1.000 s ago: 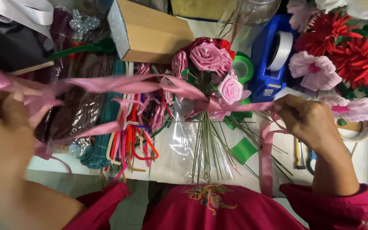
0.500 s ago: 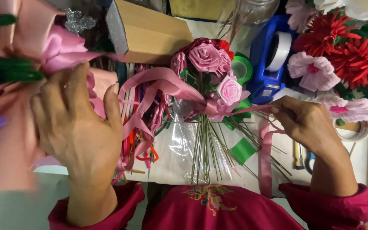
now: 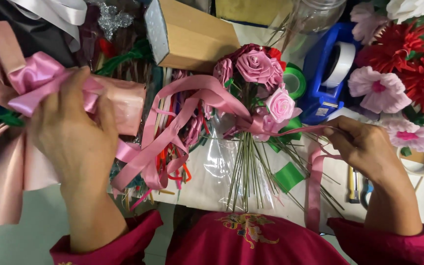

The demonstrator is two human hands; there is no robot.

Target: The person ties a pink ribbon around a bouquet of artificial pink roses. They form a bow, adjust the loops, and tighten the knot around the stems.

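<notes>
A small bouquet of pink fabric roses [image 3: 263, 78] with thin green wire stems [image 3: 245, 172] lies on clear wrap in the middle of the table. A pink satin ribbon [image 3: 192, 95] is wound around the stems just below the blooms. My right hand [image 3: 364, 147] pinches one end of that ribbon to the right of the bouquet, and the tail hangs down past the table edge. My left hand [image 3: 72, 132] is raised at the left and grips the ribbon's other part beside a pale pink ribbon roll [image 3: 123, 105] and a pink bow [image 3: 33, 71].
A cardboard box [image 3: 192, 34] lies behind the bouquet. A blue tape dispenser [image 3: 327, 73] and a green tape roll [image 3: 295, 81] stand at the right, with red and pink paper flowers [image 3: 403, 73] beyond. Loose coloured ribbons [image 3: 172, 152] pile left of the stems. A glass jar [image 3: 315, 10] stands at the back.
My left hand, stretched far left with the ribbon taut a second ago, has come up and inward beside the ribbon roll, and the ribbon now hangs in a slack loop. My right hand has barely moved.
</notes>
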